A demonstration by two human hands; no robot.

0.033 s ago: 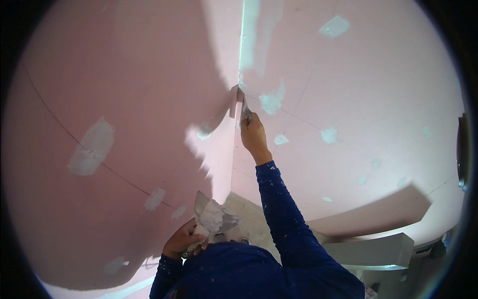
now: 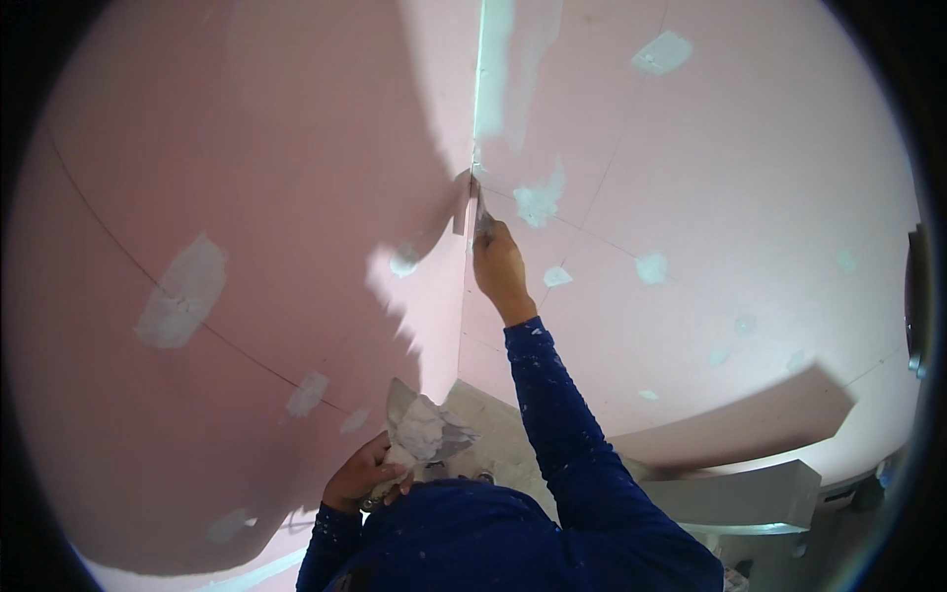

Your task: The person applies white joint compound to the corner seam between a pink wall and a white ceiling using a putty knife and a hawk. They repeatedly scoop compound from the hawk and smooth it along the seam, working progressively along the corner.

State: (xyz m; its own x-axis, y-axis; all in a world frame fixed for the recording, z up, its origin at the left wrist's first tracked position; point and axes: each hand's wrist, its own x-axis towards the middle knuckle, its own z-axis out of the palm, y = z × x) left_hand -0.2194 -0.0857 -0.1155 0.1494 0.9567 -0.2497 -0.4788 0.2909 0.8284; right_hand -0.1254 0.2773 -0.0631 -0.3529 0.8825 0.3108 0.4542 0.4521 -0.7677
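Note:
My right hand (image 2: 502, 271) is closed round a putty knife (image 2: 483, 212), its blade held against the inside corner where two pink wall panels meet. Above the blade, a strip of white joint compound (image 2: 480, 89) runs up the corner seam. Low in front of my body, my left hand (image 2: 361, 478) grips a broad metal putty knife (image 2: 400, 400), most of its handle hidden by my fingers. A thick heap of white compound (image 2: 422, 430) lies on that broad blade, and some has reached my fingers.
White filler patches mark the left panel (image 2: 276, 247) and the right panel (image 2: 769, 197). Below my right arm a long pale board or ledge (image 2: 730, 498) juts out. A pale surface (image 2: 493, 419) lies at the foot of the corner. A dark object (image 2: 915, 296) stands at the right rim.
My right hand has shifted very slightly, a touch to the left and up along the corner. My left hand and its loaded blade have stayed where they were.

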